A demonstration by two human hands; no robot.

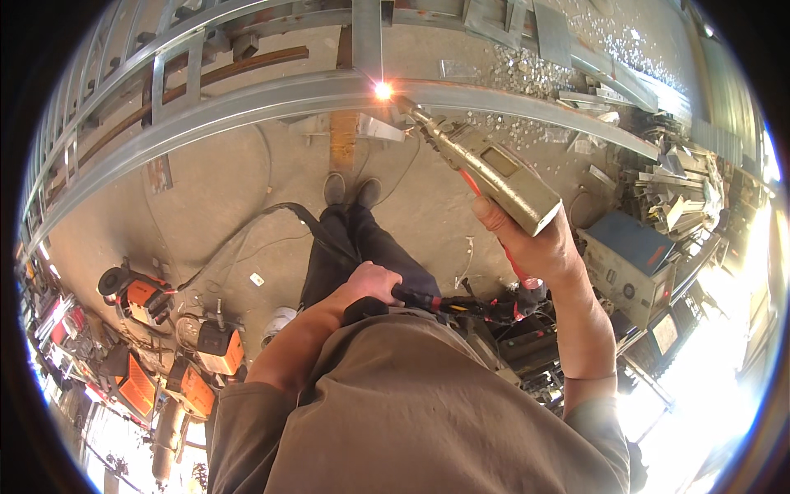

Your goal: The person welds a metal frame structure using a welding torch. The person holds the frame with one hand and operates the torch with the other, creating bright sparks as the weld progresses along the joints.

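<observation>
My right hand (539, 251) is wrapped around the red handle of a welding gun (502, 177) with a boxy, gold-coloured body. Its narrow nozzle points up and left at a galvanized steel frame (271, 96). A bright glowing spot (383, 90) burns at the nozzle tip, where an upright square tube (367, 41) meets the long rail. Close to my waist, my left hand (374, 284) is closed around a thick black cable (420, 298), which shows a red fitting to the right of the fist. Part of the cable is hidden behind my hand and shirt.
Metal offcuts (679, 185) are heaped at the right, near a blue-topped machine box (629, 239). Orange-and-black machines (148, 300) stand at the left, and a black hose (239, 226) crosses the floor from them. A rusty bar (342, 140) lies under the rail, just ahead of my shoes.
</observation>
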